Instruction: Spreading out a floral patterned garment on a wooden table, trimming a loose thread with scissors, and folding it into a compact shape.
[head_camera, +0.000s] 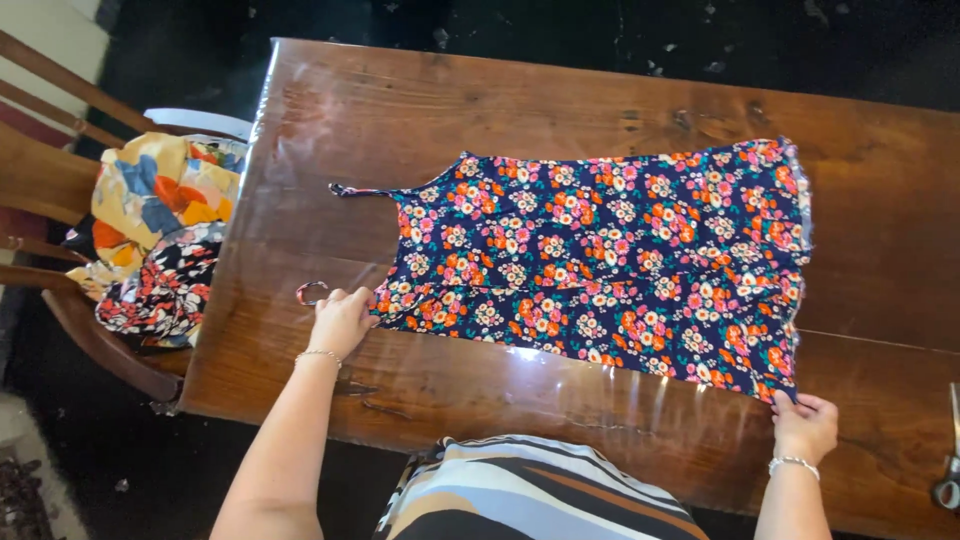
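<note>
Nearest the camera, the person's striped top in black, tan and pale blue (520, 495) is showing at the near edge of the long, glossy dark wooden table (600, 90). From there both bare forearms are reaching forward onto the table, each wrist wearing a thin bracelet. The left hand (340, 320) is lying knuckles up with fingers curled, pinching the strap end of the navy sleeveless dress printed with orange, pink and white flowers (610, 250). The right hand (805, 425) is gripping the dress's near hem corner between thumb and fingers. The dress is lying flat along the middle of the table, straps pointing left. A pair of metal scissors (948, 470) is resting at the table's right end. Beyond the table's left end, a heap of yellow and black floral clothes (160, 230) is sitting on a wooden chair (45, 180).
</note>
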